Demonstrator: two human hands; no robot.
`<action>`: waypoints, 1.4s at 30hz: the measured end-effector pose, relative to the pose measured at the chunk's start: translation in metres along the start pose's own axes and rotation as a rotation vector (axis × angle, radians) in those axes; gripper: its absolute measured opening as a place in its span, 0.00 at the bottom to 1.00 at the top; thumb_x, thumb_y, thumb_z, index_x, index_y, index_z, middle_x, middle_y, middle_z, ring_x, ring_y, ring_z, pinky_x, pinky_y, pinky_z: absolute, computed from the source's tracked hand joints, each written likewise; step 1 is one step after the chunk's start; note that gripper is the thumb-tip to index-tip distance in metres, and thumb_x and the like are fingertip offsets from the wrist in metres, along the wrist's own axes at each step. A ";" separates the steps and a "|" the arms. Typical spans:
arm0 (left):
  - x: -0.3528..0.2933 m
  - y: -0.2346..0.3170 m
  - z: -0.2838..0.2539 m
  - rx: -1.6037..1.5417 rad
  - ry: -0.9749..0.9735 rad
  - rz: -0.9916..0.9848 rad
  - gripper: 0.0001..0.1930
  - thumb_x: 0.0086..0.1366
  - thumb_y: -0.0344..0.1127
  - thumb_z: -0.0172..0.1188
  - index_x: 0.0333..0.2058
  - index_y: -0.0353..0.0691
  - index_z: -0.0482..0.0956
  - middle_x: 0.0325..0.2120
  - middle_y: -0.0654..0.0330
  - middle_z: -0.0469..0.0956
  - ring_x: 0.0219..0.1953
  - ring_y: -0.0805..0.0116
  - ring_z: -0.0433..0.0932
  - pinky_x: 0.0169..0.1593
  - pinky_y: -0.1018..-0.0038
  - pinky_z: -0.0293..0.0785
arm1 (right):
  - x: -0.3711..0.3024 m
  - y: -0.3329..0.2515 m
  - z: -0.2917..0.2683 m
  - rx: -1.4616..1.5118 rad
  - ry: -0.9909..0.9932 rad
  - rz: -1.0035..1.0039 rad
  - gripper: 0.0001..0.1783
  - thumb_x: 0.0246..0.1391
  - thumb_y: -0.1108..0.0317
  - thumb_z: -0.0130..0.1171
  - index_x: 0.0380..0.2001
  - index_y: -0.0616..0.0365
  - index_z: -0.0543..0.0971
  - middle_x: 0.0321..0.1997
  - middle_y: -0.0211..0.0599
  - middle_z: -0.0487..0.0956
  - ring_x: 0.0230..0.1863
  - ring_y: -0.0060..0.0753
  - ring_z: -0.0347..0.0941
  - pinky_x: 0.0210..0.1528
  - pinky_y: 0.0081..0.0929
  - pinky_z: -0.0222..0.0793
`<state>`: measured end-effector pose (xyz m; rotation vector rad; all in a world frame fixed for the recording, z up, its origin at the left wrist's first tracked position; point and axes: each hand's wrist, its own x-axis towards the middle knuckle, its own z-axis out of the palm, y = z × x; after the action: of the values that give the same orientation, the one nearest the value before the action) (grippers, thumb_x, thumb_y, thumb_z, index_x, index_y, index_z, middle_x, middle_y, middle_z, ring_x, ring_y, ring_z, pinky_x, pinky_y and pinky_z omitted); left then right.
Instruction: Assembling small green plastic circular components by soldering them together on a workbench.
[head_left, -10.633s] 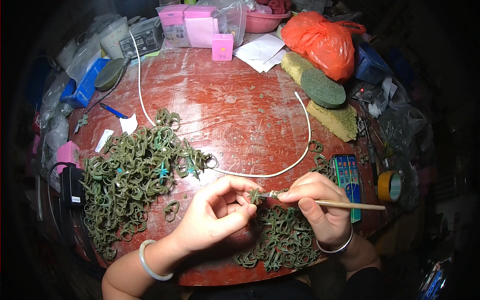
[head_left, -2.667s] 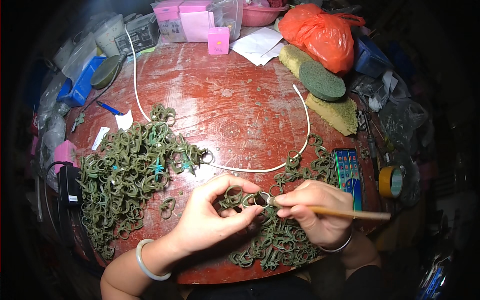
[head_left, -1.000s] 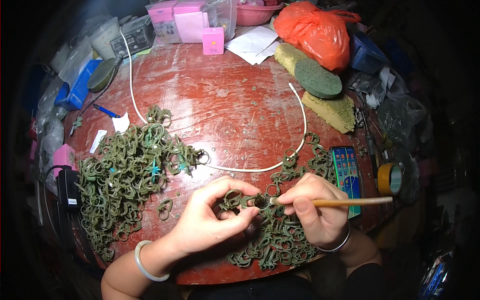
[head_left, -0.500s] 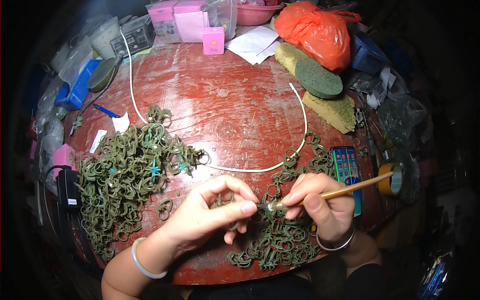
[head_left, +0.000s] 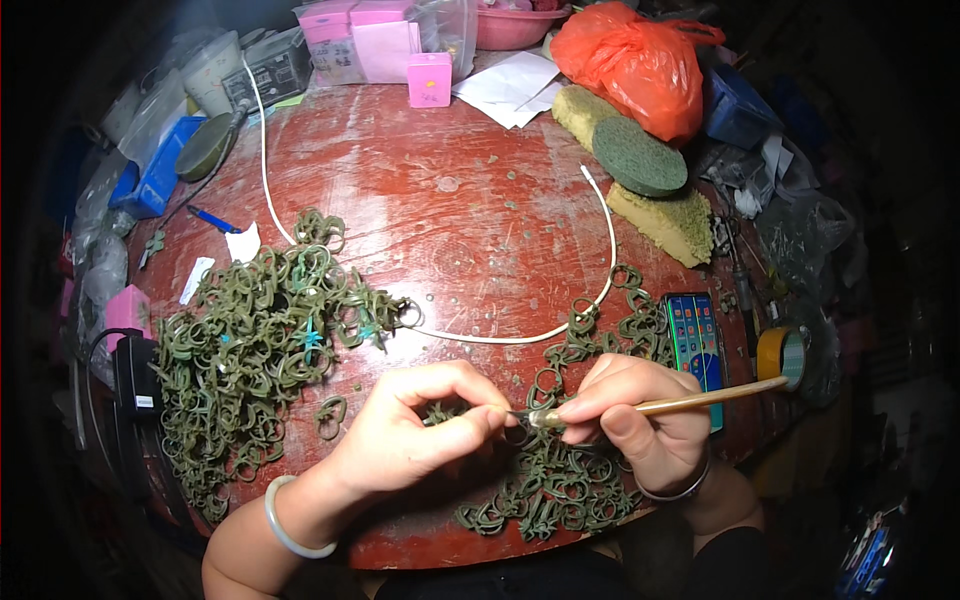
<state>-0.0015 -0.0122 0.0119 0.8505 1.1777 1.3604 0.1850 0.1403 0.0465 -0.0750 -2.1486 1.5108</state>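
In my left hand [head_left: 415,425], with thumb and forefinger pinched, is a dark green ring [head_left: 442,411], partly hidden by the fingers. My right hand [head_left: 645,415] grips a slim wooden-handled tool [head_left: 705,398]. Its pale collar and thin dark tip point left and meet my left fingertips; the exact kind of tip is too small to tell. Below the hands lies a loose heap of similar green rings [head_left: 560,490]. A bigger heap of green rings [head_left: 240,360] spreads to the left, and a single ring [head_left: 330,417] sits apart beside it.
A white cord [head_left: 500,340] curves across the red table [head_left: 460,220]. To the right are a phone [head_left: 693,345], yellow tape roll [head_left: 780,358], yellow sponge [head_left: 665,225] and green round pad [head_left: 640,157]. An orange bag [head_left: 630,70] and pink boxes [head_left: 430,80] stand at the back.
The tool's outer end has dropped, so its handle lies flatter. My right hand has turned slightly with it, and the left fingers have closed in a little. The heaps have not moved.
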 end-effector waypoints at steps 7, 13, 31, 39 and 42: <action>0.003 0.008 0.003 -0.424 0.098 -0.194 0.11 0.72 0.39 0.54 0.45 0.38 0.76 0.35 0.61 0.78 0.35 0.76 0.77 0.29 0.81 0.73 | -0.004 0.006 0.008 -0.072 0.200 -0.009 0.11 0.64 0.67 0.57 0.42 0.64 0.81 0.30 0.39 0.81 0.28 0.28 0.78 0.32 0.20 0.74; 0.003 0.000 0.006 -0.677 0.050 -0.247 0.15 0.74 0.40 0.48 0.52 0.37 0.71 0.42 0.57 0.76 0.44 0.69 0.76 0.45 0.73 0.76 | 0.007 0.007 0.014 -0.536 -0.063 -0.276 0.18 0.43 0.73 0.72 0.41 0.60 0.82 0.29 0.34 0.73 0.26 0.33 0.70 0.28 0.28 0.67; 0.003 -0.001 0.017 -0.320 0.053 -0.099 0.12 0.73 0.32 0.51 0.51 0.34 0.70 0.43 0.57 0.74 0.44 0.67 0.78 0.46 0.67 0.80 | 0.004 0.007 0.010 -0.238 0.015 0.122 0.07 0.50 0.80 0.64 0.34 0.62 0.79 0.28 0.34 0.74 0.26 0.23 0.72 0.28 0.21 0.68; 0.002 -0.011 0.017 0.306 0.088 0.289 0.22 0.58 0.27 0.70 0.50 0.33 0.75 0.36 0.61 0.77 0.35 0.78 0.78 0.40 0.78 0.76 | 0.003 0.003 0.009 -0.221 -0.055 0.176 0.06 0.56 0.72 0.63 0.36 0.63 0.79 0.31 0.36 0.75 0.28 0.22 0.73 0.31 0.19 0.69; -0.002 0.003 0.017 -0.260 0.056 -0.120 0.19 0.62 0.26 0.66 0.52 0.34 0.74 0.36 0.62 0.76 0.35 0.78 0.78 0.35 0.81 0.78 | -0.003 0.006 0.010 -0.003 0.108 0.215 0.19 0.66 0.56 0.55 0.42 0.64 0.78 0.33 0.37 0.76 0.28 0.23 0.72 0.32 0.22 0.69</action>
<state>0.0139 -0.0111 0.0194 0.5514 1.0489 1.4089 0.1817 0.1327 0.0379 -0.3905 -2.1105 1.5821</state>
